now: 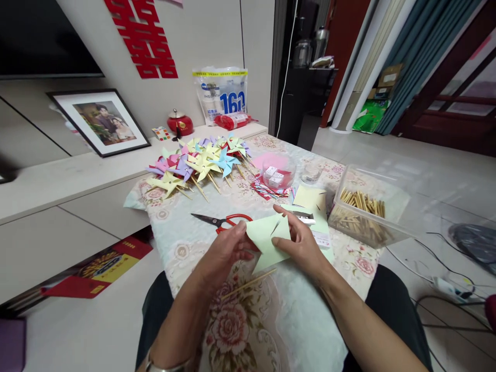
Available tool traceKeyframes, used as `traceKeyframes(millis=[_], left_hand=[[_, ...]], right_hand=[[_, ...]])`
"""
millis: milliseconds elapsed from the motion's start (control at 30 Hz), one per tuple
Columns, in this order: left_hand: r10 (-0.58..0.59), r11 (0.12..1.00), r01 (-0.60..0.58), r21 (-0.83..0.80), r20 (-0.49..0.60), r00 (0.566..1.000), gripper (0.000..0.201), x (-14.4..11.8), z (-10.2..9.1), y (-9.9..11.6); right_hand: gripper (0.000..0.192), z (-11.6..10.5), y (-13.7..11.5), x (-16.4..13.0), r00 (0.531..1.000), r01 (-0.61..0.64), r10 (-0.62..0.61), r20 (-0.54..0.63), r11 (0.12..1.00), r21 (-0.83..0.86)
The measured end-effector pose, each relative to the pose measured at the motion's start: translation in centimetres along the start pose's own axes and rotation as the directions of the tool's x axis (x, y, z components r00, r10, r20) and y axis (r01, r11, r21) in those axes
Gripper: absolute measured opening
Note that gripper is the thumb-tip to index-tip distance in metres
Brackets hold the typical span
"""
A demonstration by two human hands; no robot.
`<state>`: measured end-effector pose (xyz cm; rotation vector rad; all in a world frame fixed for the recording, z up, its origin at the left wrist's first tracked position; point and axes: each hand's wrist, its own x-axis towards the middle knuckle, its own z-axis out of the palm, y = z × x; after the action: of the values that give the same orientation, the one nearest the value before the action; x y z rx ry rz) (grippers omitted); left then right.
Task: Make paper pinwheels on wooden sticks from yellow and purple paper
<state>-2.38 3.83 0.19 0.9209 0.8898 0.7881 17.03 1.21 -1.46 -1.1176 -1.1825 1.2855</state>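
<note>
A pale green paper square (267, 240) with slits cut in it is held between my two hands above the table. My left hand (230, 248) pinches its left corner. My right hand (296, 235) grips the right side, thumb on top and fingers partly hidden behind. Below the paper lies a thin wooden stick (248, 284). Scissors with red handles (220, 222) rest open just beyond my left hand. Past them, several finished paper pinwheels (205, 163) on sticks are heaped together. Beyond my right hand lie more cut paper sheets (308, 199) and a small white box (304, 218).
A clear plastic bin (356, 230) of short wooden sticks stands at the table's right edge. A clear round container (277, 175) with small boxes sits near a pile of colourful strips (267, 190). A framed photo (103, 121) and a red pot (180, 124) stand on the cabinet.
</note>
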Motion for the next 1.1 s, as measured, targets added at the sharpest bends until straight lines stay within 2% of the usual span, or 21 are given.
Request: traceKeyframes(millis=[133, 200, 300, 633, 833, 967, 1033, 1100], left_hand=[[0.017, 0.995, -0.026, -0.1, -0.086, 0.996, 0.044, -0.5, 2.2, -2.3], [0.042, 0.984, -0.067, -0.163, -0.152, 0.987, 0.045, -0.5, 3.3, -3.0], [0.057, 0.981, -0.099, -0.165, -0.242, 0.969, 0.047, -0.2, 4.3, -3.6], [0.078, 0.976, -0.142, -0.163, -0.348, 0.934, 0.037, 0.2, 4.6, -4.0], [0.068, 0.971, -0.143, -0.192, -0.35, 0.934, 0.041, 0.5, 4.1, -4.3], [0.06, 0.957, -0.156, -0.247, -0.355, 0.933, 0.043, 0.6, 3.3, -4.3], [0.053, 0.95, -0.155, -0.27, -0.35, 0.935, 0.043, 0.5, 2.9, -4.1], [0.039, 0.947, -0.142, -0.288, -0.336, 0.941, 0.043, 0.4, 2.6, -3.7]], right_hand=[[0.085, 0.1, 0.0, 0.0, 0.999, 0.03, -0.029, -0.047, 0.999, 0.016], [0.083, 0.1, 0.0, 0.0, 0.997, 0.043, -0.043, -0.06, 0.999, -0.007], [0.08, 0.1, 0.0, 0.0, 0.996, 0.052, -0.055, -0.065, 0.998, -0.047], [0.077, 0.3, 0.3, -0.1, 0.998, 0.048, -0.051, -0.045, 0.997, -0.067], [0.079, 0.3, 0.7, 0.1, 0.999, 0.036, -0.036, -0.001, 0.999, 0.02], [0.07, -0.2, 1.5, 0.4, 0.978, 0.191, -0.195, -0.072, 0.98, -0.049], [0.062, -0.6, 1.7, 0.5, 0.945, 0.3, -0.317, -0.08, 0.938, -0.171], [0.048, -0.9, 1.5, 0.4, 0.9, 0.408, -0.435, -0.025, 0.861, -0.305]])
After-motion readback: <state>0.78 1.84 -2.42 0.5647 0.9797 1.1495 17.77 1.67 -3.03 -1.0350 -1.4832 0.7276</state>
